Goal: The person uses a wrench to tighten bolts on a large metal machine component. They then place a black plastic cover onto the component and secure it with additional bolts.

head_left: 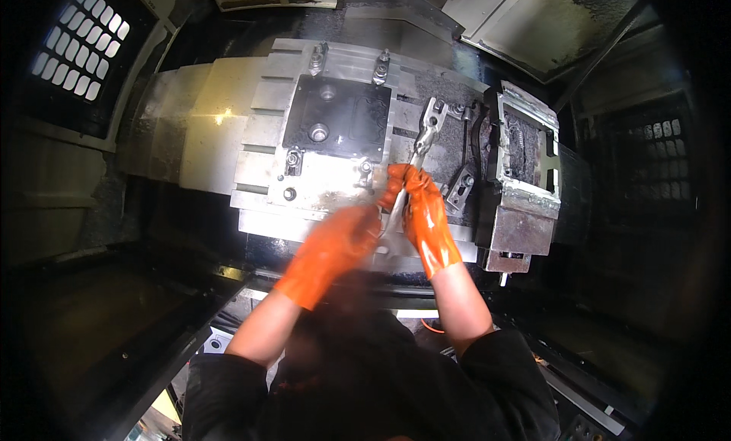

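The right hand's (425, 205) gloved fingers are wrapped around a long metal tool (397, 213) that slants toward one o'clock. The left hand (339, 239), blurred, sits at eight o'clock from it, and whether its fingers grip anything cannot be told. A dark plate (344, 112) lies toward eleven o'clock.

Slotted metal bed (263, 168): dark plate (343, 115), vise (524, 226), clamps (460, 188), grey chips (448, 153).

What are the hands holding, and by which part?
Right hand: a long silver tool, held around its shaft, below the upper end. Left hand: blurred beside the tool's lower part; its hold cannot be told.
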